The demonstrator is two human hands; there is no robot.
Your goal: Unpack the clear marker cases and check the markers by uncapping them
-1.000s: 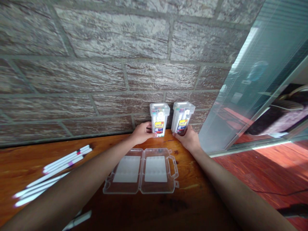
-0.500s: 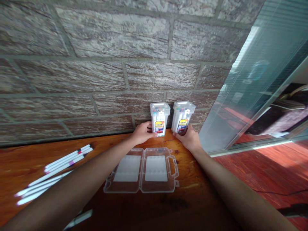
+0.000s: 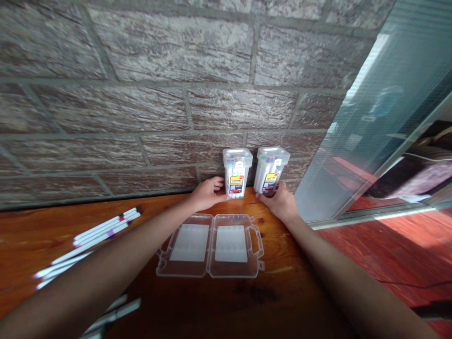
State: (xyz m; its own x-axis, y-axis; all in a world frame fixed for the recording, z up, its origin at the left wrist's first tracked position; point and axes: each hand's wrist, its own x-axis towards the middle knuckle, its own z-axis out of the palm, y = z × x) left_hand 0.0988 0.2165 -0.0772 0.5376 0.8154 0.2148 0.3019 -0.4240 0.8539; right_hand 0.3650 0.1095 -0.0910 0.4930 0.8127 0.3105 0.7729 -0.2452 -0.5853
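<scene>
Two clear plastic marker boxes stand upright side by side against the stone wall at the back of the wooden table. My left hand [image 3: 207, 193] is wrapped round the base of the left marker box [image 3: 236, 172], which has a yellow and red label. My right hand [image 3: 279, 202] grips the base of the right marker box [image 3: 271, 170]. Both boxes are full of coloured markers. An open, empty clear case [image 3: 211, 245] with a handle lies flat on the table just in front of my hands.
Several white markers [image 3: 92, 238] lie loose on the left of the wooden table [image 3: 289, 292]. The stone wall [image 3: 158, 94] rises right behind the boxes. A glass partition [image 3: 374, 117] stands at the right, with red floor beyond.
Both hands stay on the two boxes. Only the camera has shifted slightly; the boxes remain upright against the wall.
</scene>
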